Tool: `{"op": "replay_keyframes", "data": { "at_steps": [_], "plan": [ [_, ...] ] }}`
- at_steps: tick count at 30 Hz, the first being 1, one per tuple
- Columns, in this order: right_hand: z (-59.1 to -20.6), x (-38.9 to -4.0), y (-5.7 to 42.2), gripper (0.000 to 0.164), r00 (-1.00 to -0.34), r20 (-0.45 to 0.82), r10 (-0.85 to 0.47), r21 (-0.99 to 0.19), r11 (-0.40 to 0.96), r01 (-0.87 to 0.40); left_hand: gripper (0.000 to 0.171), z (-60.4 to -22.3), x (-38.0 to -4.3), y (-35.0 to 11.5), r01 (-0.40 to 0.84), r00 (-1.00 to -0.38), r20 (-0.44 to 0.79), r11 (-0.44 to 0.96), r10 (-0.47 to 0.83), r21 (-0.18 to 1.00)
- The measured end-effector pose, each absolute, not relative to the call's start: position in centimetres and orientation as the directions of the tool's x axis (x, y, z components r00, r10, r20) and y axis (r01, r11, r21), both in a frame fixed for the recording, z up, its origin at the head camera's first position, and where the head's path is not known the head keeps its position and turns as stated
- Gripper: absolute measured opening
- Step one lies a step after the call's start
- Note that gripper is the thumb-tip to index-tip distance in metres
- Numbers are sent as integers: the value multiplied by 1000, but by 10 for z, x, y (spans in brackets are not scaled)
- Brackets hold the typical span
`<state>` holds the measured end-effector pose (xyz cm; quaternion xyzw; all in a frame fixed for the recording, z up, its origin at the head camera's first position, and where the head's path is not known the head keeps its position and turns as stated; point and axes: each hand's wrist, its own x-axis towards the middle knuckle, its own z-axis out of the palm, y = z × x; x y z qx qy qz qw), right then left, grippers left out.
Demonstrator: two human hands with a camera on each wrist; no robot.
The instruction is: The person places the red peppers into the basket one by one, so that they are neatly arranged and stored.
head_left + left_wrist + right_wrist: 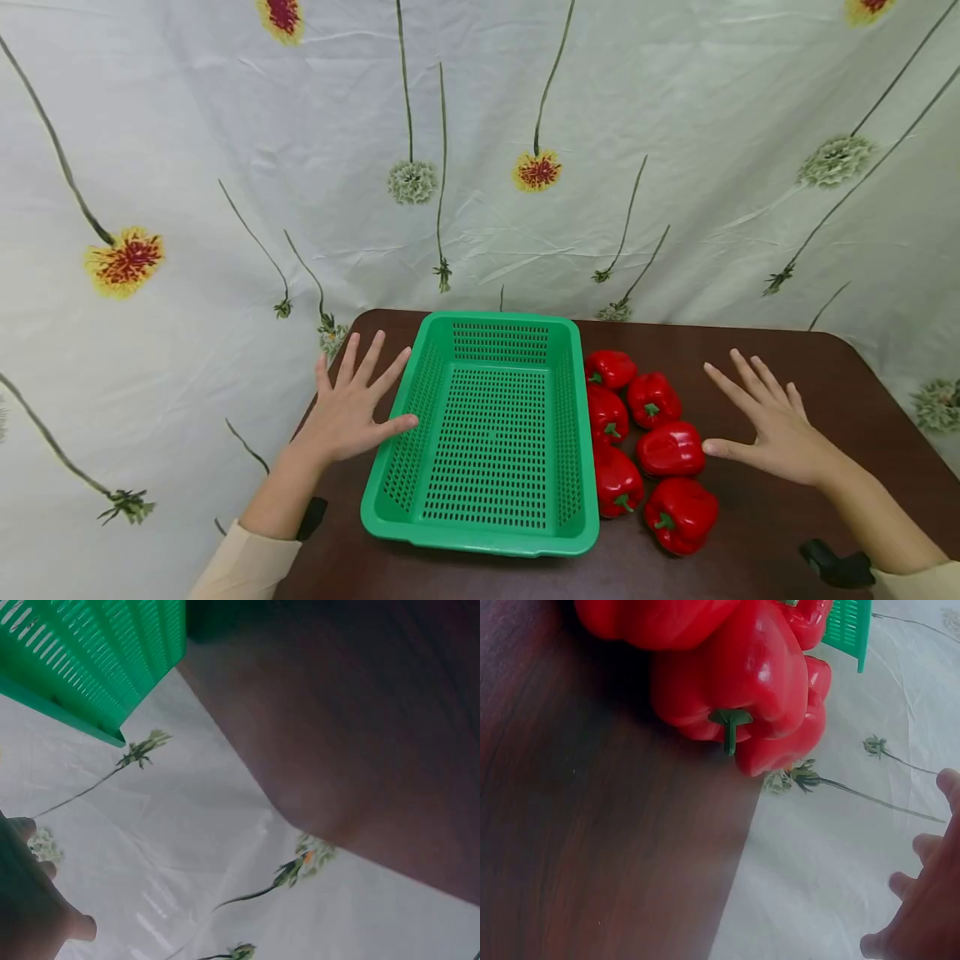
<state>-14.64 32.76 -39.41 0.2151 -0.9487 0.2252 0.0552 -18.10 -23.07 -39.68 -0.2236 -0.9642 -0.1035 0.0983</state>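
A green perforated plastic basket point(491, 537) stands on the table with nothing inside. Several red bell peppers point(672, 450) with green stems lie close together along its right side; the right wrist view shows a bell pepper point(735, 675) up close. My left hand point(348, 417) is spread over the basket's left edge, holding nothing; I cannot tell whether it touches the rim. Fingers spread and holding nothing, my right hand point(772, 429) is just right of the bell peppers, its thumb close to the nearest one. The left wrist view catches part of the left hand point(34, 900) and the basket point(97, 667).
The dark brown table point(757, 533) has rounded far corners. Behind and beside it hangs a white cloth point(480, 242) printed with flowers and long stems. A black strap point(836, 567) shows at the right wrist, another black strap point(311, 518) at the left.
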Motion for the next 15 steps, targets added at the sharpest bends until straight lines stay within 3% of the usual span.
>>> {"op": "replay_keyframes", "data": {
  "at_steps": [8,15],
  "plan": [
    [-402,-159,324,91,-912,196,-360,-529,744,-408,86,-414,-183,-232,410,-910,217,848,355,335],
    [-409,-171,321,84,-932,116,-342,-595,727,-341,80,-430,-184,-235,381,-924,203,783,323,491]
  ]
}}
